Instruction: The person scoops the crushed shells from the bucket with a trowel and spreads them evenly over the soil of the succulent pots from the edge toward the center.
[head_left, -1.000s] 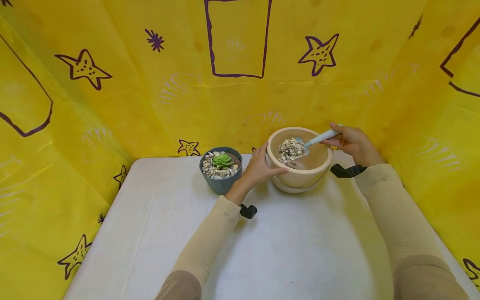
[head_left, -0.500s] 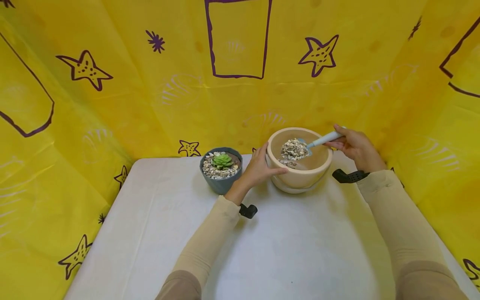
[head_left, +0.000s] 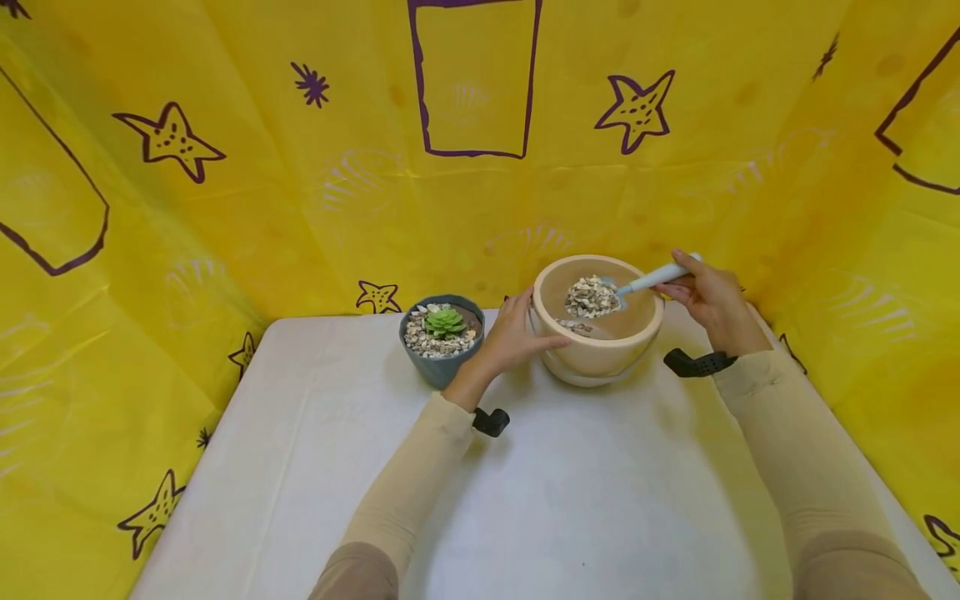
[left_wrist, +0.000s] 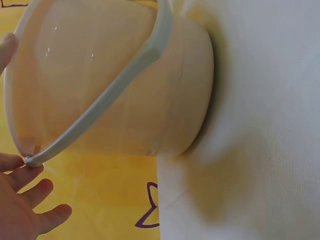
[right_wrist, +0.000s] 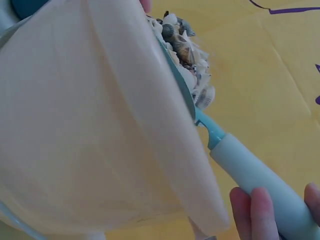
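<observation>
A cream bucket point(head_left: 600, 350) with a pale carrying handle point(left_wrist: 112, 95) stands near the table's back edge. My left hand point(head_left: 513, 337) rests against its left side, thumb along the front rim and other fingers spread by the handle joint. My right hand point(head_left: 720, 300) grips the light-blue handle of a toy shovel point(right_wrist: 260, 180) from the right. The shovel's blade bears a heap of small shells point(head_left: 592, 297) and reaches over the bucket's mouth. In the right wrist view, the heap shows above the rim. A few more shells point(head_left: 576, 327) lie inside the bucket.
Left of the bucket stands a grey-blue pot point(head_left: 438, 367) with a green succulent point(head_left: 445, 322) and pale chips, close beside my left wrist. Yellow patterned cloth point(head_left: 480, 208) hangs behind and along both sides of the white table point(head_left: 585, 483).
My right hand and the loaded shovel have shifted slightly rightward over the bucket, and more of the shells inside it now show. My left hand has stayed at the rim.
</observation>
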